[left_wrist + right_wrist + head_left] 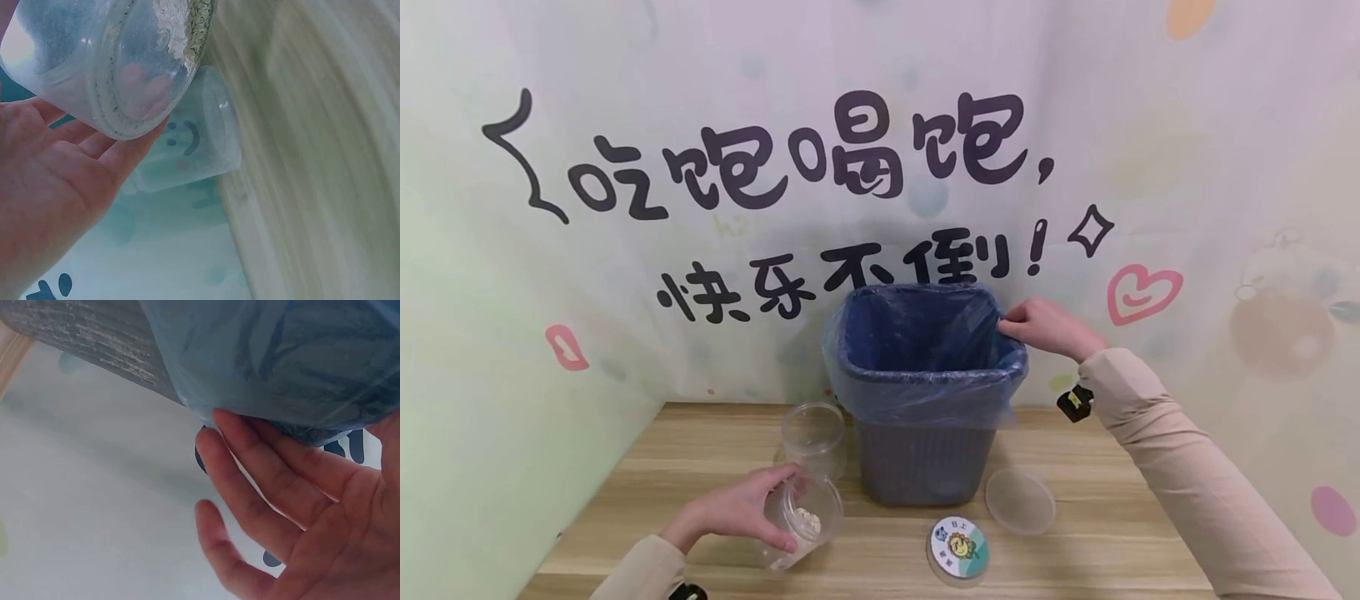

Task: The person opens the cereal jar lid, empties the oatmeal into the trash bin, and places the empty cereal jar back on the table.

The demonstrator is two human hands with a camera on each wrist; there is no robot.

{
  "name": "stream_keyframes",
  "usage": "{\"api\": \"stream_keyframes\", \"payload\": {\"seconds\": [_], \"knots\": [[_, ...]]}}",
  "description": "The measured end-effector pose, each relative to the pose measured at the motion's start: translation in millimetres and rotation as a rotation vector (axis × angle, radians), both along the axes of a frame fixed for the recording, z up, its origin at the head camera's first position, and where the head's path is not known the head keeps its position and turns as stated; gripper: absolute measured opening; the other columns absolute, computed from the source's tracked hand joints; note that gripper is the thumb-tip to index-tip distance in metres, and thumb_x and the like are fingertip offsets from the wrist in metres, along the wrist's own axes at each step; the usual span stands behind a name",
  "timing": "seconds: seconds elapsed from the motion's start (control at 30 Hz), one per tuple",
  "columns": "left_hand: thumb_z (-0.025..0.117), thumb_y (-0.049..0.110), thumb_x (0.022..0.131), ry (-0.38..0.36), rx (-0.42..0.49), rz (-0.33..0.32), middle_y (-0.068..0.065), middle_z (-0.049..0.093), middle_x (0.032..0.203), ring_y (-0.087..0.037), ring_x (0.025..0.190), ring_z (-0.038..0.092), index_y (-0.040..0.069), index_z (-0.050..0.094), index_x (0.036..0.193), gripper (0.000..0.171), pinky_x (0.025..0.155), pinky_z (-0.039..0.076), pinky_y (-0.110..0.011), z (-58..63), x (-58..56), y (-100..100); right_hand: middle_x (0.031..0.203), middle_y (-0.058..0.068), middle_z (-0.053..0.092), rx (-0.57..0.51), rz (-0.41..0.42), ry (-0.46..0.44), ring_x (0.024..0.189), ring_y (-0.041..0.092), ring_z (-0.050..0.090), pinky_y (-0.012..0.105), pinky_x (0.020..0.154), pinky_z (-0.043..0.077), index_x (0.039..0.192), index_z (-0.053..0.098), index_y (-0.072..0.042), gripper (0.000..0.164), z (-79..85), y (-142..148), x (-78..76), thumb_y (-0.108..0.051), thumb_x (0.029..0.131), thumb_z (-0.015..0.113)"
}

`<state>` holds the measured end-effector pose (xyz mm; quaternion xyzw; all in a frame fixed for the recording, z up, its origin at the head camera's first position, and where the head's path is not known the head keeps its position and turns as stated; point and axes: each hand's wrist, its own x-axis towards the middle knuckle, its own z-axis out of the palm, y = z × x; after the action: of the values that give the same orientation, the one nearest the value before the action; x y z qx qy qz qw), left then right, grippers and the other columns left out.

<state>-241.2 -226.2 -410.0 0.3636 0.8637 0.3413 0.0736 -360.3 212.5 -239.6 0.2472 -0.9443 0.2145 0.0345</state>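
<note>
Head view, left hand: my left hand (737,510) is curved around the side of a clear tub (822,500), gripping it at a tilt.
Tub contents: pale, flaky crumbs (807,522) lie inside, gathered toward one side; the left wrist view shows specks along the wall too.
Right hand: my right hand (1047,326) pinches the bagged rim of the bin at its right side; the right wrist view shows my fingers spread a little, some touching the bag from outside.
Bin: the grey bin (921,467) stands upright between my hands, farther back than the held tub.
Bag: a blue see-through bag (917,402) lines it and folds down over the rim.
Second tub: another clear tub (812,433) stands just beyond the held one, left of the bin.
Lids: a clear lid (1020,501) lies flat near the bin's right front; closer to me is a round lid (958,547) printed with a smiling sunflower.
Table: wood-grained tabletop (722,442) under everything.
Wall: a pale backdrop (1195,133) with bold black characters and a pink heart.
</note>
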Motion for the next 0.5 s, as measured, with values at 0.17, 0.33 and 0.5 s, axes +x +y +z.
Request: {"api": "stream_keyframes", "payload": {"seconds": [0.17,0.33,0.5], "knots": [[0.086,0.03,0.069,0.039,0.065,0.025,-0.01,0.06,0.114,-0.028,0.104,0.057,-0.001,0.051,0.124,0.072,0.088,0.046,-0.032,11.2,-3.0,-5.1,0.057,-0.004,0.034,-0.001,0.005,-0.008,0.054,0.013,0.035,0.029,0.053,0.027,0.062,0.048,-0.012,0.034,0.9,-0.7,2.2,-0.017,0.095,0.051],[0.087,0.03,0.069,0.086,0.084,0.109,-0.011,0.06,0.113,-0.03,0.102,0.057,-0.002,0.051,0.126,0.074,0.085,0.048,-0.034,25.8,-6.5,-10.3,0.058,-0.005,0.035,-0.002,-0.002,-0.005,0.055,0.014,0.037,0.029,0.054,0.029,0.067,0.054,-0.009,0.031,0.8,-2.3,4.3,-0.019,0.096,0.051],[0.087,0.032,0.068,0.154,0.093,0.179,-0.013,0.06,0.112,-0.03,0.101,0.057,-0.005,0.051,0.126,0.078,0.085,0.049,-0.039,37.7,-13.5,-10.4,0.059,-0.005,0.037,-0.014,-0.003,-0.016,0.058,0.015,0.041,0.03,0.055,0.031,0.071,0.058,-0.007,0.029,0.9,-3.9,5.8,-0.019,0.097,0.051]]}}
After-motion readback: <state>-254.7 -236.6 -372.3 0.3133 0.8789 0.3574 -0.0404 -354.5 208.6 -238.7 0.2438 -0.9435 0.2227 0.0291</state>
